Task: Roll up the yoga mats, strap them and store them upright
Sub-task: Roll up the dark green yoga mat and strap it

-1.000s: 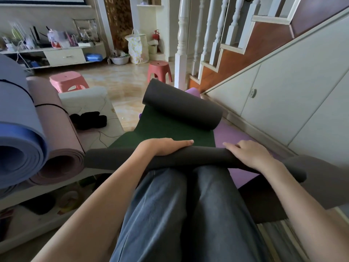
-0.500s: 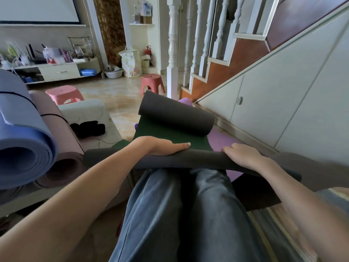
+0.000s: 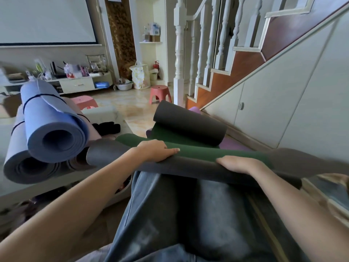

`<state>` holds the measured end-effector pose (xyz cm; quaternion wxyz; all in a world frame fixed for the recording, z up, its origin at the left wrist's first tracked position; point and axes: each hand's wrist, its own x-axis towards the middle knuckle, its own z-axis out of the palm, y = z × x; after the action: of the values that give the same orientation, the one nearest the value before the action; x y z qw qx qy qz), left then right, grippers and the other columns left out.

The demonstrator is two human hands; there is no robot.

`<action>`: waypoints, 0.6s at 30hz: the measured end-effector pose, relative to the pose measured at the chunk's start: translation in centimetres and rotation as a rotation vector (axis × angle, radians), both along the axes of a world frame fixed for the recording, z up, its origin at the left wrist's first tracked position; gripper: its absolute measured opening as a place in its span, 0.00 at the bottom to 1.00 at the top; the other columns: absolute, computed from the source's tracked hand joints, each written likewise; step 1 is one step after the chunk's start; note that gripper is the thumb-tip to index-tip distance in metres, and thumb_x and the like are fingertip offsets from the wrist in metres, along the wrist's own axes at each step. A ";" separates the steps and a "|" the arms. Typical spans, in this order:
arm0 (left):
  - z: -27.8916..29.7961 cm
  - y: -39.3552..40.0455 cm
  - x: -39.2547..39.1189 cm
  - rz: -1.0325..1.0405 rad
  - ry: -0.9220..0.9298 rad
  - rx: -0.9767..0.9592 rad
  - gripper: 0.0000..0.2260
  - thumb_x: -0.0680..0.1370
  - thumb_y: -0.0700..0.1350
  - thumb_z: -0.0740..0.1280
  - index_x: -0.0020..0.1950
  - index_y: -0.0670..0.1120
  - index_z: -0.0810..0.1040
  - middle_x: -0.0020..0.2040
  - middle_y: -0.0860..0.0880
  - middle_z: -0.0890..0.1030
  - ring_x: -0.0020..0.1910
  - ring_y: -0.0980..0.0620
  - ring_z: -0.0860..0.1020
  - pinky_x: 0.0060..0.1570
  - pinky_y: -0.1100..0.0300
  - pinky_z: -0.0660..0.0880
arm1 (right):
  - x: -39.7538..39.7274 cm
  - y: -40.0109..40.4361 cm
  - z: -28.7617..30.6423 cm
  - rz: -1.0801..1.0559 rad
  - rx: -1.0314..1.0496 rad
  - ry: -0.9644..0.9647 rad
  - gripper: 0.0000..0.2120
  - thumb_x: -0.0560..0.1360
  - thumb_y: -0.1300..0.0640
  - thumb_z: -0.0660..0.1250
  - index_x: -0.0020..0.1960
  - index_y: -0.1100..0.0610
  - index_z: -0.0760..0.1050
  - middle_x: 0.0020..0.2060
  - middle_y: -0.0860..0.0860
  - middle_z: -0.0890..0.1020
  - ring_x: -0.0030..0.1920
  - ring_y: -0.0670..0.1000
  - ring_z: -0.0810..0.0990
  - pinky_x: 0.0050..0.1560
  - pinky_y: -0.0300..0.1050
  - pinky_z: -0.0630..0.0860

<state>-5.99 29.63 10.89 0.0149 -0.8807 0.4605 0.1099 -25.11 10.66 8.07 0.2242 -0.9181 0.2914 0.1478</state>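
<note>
A yoga mat, green on one face and dark grey on the other, lies as a loose roll across my lap. My left hand lies over the roll left of centre, fingers curled on it and pointing right. My right hand grips it right of centre, fingers curled over its far side. The mat's far end curls up on the floor ahead, over a purple mat. Rolled, strapped blue mats lie stacked at the left, on a pink one.
The staircase panel wall runs close along the right. Ahead stand a white newel post, a red stool and a pink stool. Black cloth lies on the low white table at the left.
The roll on my lap has turned and grown, so its green face now shows on top. Both hands moved with it, and my view has lifted.
</note>
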 end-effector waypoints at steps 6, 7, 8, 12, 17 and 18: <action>2.0 2.1 2.6 0.001 -0.438 -0.006 0.33 0.79 0.67 0.41 0.35 0.47 0.74 0.37 0.50 0.77 0.40 0.49 0.76 0.38 0.56 0.66 | 0.1 -1.3 0.2 -0.054 0.018 -0.022 0.18 0.83 0.53 0.48 0.47 0.53 0.75 0.55 0.51 0.78 0.54 0.51 0.76 0.63 0.53 0.67; 2.0 2.2 2.8 0.001 -0.440 0.000 0.33 0.80 0.66 0.41 0.35 0.47 0.74 0.38 0.50 0.77 0.40 0.49 0.76 0.38 0.55 0.66 | 0.0 -1.6 0.2 -0.070 0.023 -0.036 0.18 0.83 0.52 0.48 0.46 0.54 0.75 0.52 0.51 0.79 0.53 0.51 0.77 0.63 0.54 0.68; 1.9 2.1 3.0 0.002 -0.429 -0.004 0.32 0.80 0.65 0.41 0.35 0.46 0.74 0.39 0.49 0.77 0.40 0.49 0.76 0.38 0.55 0.66 | -0.1 -2.0 0.2 -0.085 0.026 -0.051 0.18 0.82 0.52 0.48 0.45 0.54 0.75 0.50 0.51 0.80 0.52 0.52 0.78 0.62 0.54 0.68; 1.3 1.1 3.3 -0.014 -0.296 0.070 0.22 0.85 0.53 0.45 0.63 0.46 0.75 0.58 0.42 0.77 0.57 0.43 0.75 0.55 0.51 0.71 | -0.7 -2.7 -0.3 -0.142 0.043 -0.075 0.17 0.82 0.52 0.49 0.41 0.53 0.72 0.46 0.54 0.80 0.51 0.55 0.78 0.58 0.52 0.68; -1.6 -0.1 5.8 0.067 0.045 0.146 0.19 0.85 0.43 0.46 0.76 0.43 0.62 0.72 0.39 0.67 0.69 0.41 0.67 0.68 0.49 0.64 | 0.6 -3.6 -1.6 -0.158 -0.012 -0.066 0.17 0.82 0.51 0.50 0.39 0.55 0.68 0.43 0.54 0.76 0.45 0.55 0.75 0.50 0.51 0.68; -1.7 -0.3 6.2 0.052 0.054 0.162 0.18 0.85 0.42 0.47 0.73 0.42 0.64 0.71 0.40 0.68 0.68 0.42 0.68 0.67 0.49 0.65 | 0.8 -4.0 -2.0 -0.171 -0.034 -0.075 0.17 0.82 0.51 0.50 0.38 0.56 0.67 0.40 0.55 0.74 0.42 0.55 0.74 0.47 0.50 0.67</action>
<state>0.17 29.30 9.16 0.0708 -0.8849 0.4274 0.1711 -24.29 6.66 6.10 0.2313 -0.8984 0.3627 0.0888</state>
